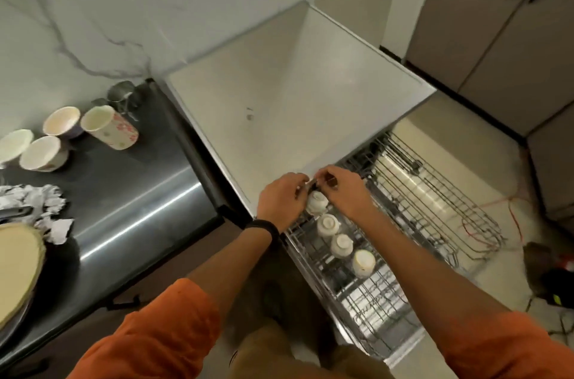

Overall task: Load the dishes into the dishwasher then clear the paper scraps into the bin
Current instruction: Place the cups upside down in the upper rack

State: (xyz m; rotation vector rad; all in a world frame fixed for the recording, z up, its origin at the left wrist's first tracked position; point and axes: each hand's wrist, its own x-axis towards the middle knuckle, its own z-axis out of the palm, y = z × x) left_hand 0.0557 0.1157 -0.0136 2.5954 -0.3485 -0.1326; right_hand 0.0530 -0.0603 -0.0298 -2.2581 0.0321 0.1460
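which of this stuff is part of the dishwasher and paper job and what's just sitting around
Job: rack, cups in it, bowls, floral cup, paper scraps.
Lying about: plant, floor cable, cabinets.

Four small white cups (327,225), three pale bowls (42,153) and one flowered cup (110,127).
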